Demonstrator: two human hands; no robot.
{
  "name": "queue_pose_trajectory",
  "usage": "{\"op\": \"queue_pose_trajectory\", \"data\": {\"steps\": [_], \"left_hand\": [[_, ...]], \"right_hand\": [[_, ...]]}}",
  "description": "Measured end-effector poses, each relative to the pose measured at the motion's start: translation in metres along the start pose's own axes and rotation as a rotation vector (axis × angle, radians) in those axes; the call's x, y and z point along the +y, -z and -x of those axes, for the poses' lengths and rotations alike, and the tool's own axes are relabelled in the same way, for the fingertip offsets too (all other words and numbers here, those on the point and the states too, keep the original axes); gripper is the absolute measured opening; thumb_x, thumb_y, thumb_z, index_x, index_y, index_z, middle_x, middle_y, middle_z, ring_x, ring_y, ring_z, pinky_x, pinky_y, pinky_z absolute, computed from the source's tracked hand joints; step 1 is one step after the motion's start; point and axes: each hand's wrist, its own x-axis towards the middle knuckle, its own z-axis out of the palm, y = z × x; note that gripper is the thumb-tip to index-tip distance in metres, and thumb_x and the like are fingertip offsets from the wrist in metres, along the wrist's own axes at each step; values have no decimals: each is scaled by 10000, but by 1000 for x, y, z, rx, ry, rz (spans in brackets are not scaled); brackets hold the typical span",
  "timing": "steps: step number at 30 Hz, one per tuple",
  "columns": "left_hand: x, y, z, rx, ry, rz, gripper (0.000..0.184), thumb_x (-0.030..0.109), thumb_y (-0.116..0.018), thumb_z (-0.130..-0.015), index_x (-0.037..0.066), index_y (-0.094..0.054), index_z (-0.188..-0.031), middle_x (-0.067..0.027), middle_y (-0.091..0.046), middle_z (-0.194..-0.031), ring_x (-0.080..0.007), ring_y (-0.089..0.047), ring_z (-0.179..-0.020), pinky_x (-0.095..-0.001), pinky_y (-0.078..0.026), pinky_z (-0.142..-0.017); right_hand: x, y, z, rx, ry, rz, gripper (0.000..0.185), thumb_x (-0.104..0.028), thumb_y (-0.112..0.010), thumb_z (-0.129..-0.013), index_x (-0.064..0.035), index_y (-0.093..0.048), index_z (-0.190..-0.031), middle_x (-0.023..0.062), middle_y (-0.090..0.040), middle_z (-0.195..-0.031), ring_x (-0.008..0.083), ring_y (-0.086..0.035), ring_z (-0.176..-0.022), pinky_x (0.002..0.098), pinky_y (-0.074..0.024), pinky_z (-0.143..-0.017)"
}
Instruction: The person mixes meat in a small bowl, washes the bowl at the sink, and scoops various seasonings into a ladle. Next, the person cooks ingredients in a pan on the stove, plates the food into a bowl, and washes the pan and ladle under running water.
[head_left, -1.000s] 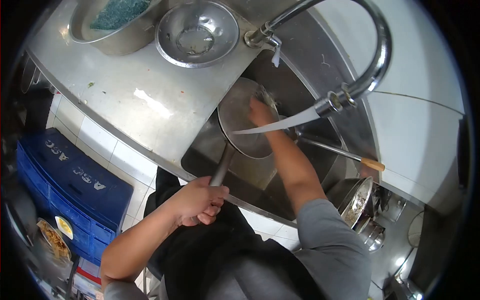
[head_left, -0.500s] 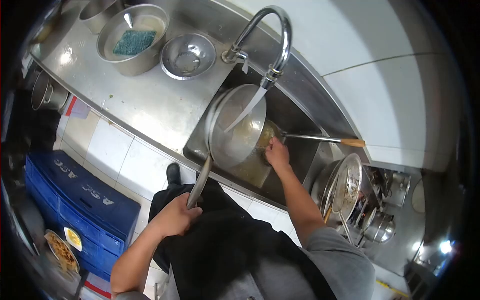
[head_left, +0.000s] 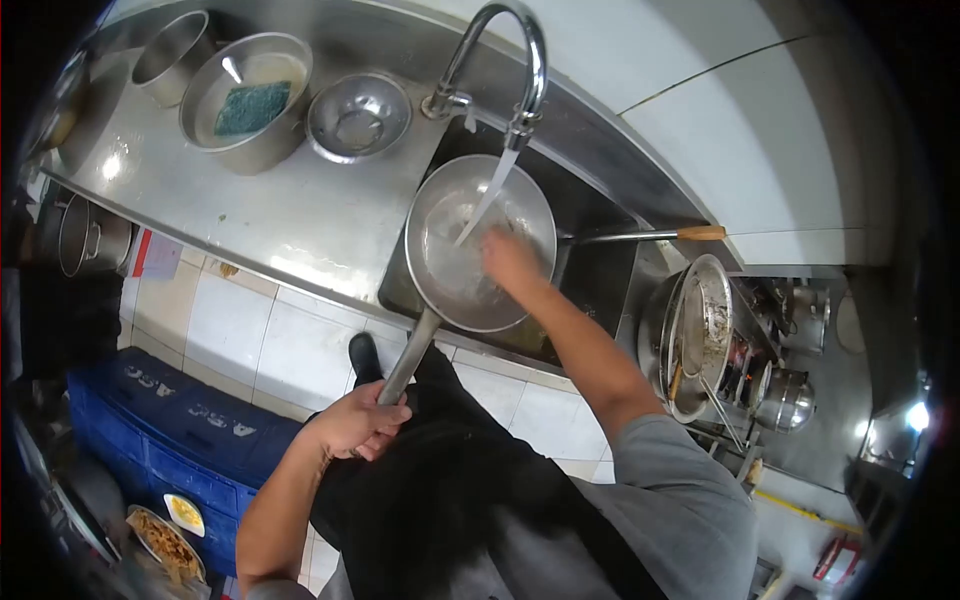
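Note:
My left hand (head_left: pixel 362 420) is wrapped around the long metal handle of a wok (head_left: pixel 440 200), which is held over the sink (head_left: pixel 590 285) with its inside facing up. A stream of water (head_left: pixel 487 203) falls from the faucet (head_left: pixel 535 70) into it. Over the inside of the wok is my right hand (head_left: pixel 512 262), smeared by motion. Its fingers are too blurred to show whether they are closed or hold anything. A metal rod with a wooden handle (head_left: pixel 701 233) reaches across the sink behind the wok, its far end hidden.
On the steel counter (head_left: pixel 240 215) stand a pot (head_left: pixel 250 155) with a green scouring pad (head_left: pixel 253 108), a small metal bowl (head_left: pixel 360 118) and a deep metal container (head_left: pixel 172 58). Strainers and bowls (head_left: pixel 700 340) crowd the sink's right side. A blue crate (head_left: pixel 190 440) stands lower left.
The wok has gone from tilted to more level under the water. My right hand has moved from the sink beside the wok up and left into it. My left hand keeps hold of the handle.

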Motion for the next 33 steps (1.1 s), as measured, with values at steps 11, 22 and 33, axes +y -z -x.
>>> {"op": "queue_pose_trajectory", "data": {"steps": [11, 22, 33], "left_hand": [[4, 3, 0, -5, -33, -93, 209, 92, -591, -948, 135, -387, -942, 30, -341, -654, -55, -261, -478, -223, -177, -391], [-2, 6, -3, -33, -22, -50, 217, 86, -602, -949, 141, -392, -954, 39, -329, -635, -43, -257, -468, -219, -173, -384], [8, -36, -30, 133, -105, 7, 198, 125, -601, -924, 112, -404, -929, 24, -372, -634, -70, -327, -466, -254, -242, -380]], "right_hand": [[5, 15, -27, -111, 16, -64, 184, -144, -550, -840, -13, -663, -902, 244, -663, -924, 429, -636, -904, 530, -496, -797], [15, 15, -22, -138, 137, -225, 141, -130, -561, -826, -11, -635, -809, 211, -667, -843, 370, -665, -872, 463, -511, -728], [163, -125, 29, 140, -287, -134, 301, -93, -585, -788, -15, -622, -1076, 279, -636, -1058, 423, -633, -982, 491, -484, -836]]}}
